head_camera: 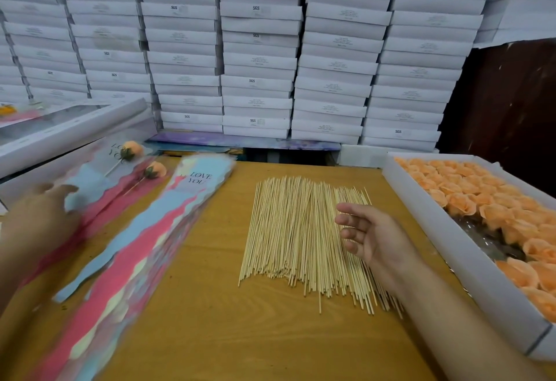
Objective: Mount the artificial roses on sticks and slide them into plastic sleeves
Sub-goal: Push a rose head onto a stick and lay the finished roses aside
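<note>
A wall of stacked white boxes (pixel 258 49) fills the back of the view. In front of it stands a wooden table (pixel 225 335). On the right edge of the table lies a long white tray (pixel 451 248), and it is full of peach-coloured artificial roses (pixel 469 200), packed close together. On the left side lies a pile of plastic sleeves (pixel 144 248) in pink, blue and pale yellow, with the words "LOVE YOU" printed near the top end. Further left, two finished sleeves (pixel 99 188) lie side by side, each one with a rose on a stick inside. In the middle of the table is a spread bundle of thin wooden sticks (pixel 294 230), between the sleeves and the tray.

The right hand (pixel 370 236) is over the right part of the sticks, with fingers relaxed and slightly apart, holding nothing. The left hand (pixel 39 215) is blurred; it is on the finished sleeves with the fingers spread and loose.
</note>
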